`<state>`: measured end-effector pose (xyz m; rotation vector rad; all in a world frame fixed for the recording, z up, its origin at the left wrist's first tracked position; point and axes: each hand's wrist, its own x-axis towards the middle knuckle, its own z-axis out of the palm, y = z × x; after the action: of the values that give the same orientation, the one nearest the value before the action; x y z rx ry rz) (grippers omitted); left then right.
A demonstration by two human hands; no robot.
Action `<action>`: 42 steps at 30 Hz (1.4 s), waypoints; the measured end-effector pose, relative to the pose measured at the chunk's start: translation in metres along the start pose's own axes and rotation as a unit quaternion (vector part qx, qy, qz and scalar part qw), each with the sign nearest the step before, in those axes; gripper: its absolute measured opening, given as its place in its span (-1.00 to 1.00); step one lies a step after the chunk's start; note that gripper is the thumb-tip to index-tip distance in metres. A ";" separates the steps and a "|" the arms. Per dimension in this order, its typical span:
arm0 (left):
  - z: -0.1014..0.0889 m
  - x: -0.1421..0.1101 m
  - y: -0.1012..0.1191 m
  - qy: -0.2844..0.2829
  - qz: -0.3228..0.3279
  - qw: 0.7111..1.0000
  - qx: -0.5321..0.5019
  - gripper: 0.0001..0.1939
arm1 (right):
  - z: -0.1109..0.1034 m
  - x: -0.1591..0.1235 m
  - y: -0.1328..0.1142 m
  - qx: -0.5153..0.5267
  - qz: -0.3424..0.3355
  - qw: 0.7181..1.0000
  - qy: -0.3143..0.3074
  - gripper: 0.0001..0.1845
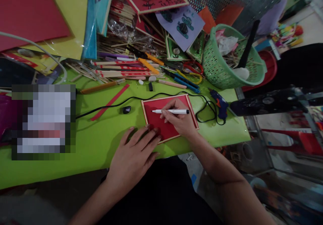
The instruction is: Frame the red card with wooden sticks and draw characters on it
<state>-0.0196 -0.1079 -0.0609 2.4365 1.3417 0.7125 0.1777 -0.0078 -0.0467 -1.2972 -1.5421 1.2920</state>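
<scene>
- A green basket [218,65] stands on the green surface [93,157], holding crumpled plastic [227,44] and a long black handle [249,45].
- Behind it sits a red tub [272,63]; its contents I can't make out.
- The right hand [180,120] is closed round a white pen [174,111], tip over the stick-framed red card [164,129].
- The left hand [135,149] lies open, fingers slightly spread, fingertips at the card's near left corner.

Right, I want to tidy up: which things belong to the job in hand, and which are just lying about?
In use: white pen, red framed card; probably also black stone, glue gun.

Seemingly lying about: green basket, red strip, purple card.
</scene>
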 end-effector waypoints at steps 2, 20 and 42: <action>0.000 0.000 0.000 -0.002 -0.002 1.000 0.001 -0.66 | 0.000 0.000 0.000 0.005 -0.004 1.000 -0.001 -0.71; 0.000 -0.001 0.000 -0.002 -0.006 1.000 -0.004 -0.64 | 0.000 0.000 0.003 0.000 0.004 1.000 -0.005 -0.72; 0.000 -0.001 0.000 0.003 -0.014 1.000 -0.011 -0.64 | 0.002 0.000 0.000 -0.034 -0.014 0.999 -0.006 -0.76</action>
<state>-0.0195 -0.1086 -0.0611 2.3962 1.3599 0.7250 0.1761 -0.0081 -0.0475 -1.3076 -1.6188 1.2414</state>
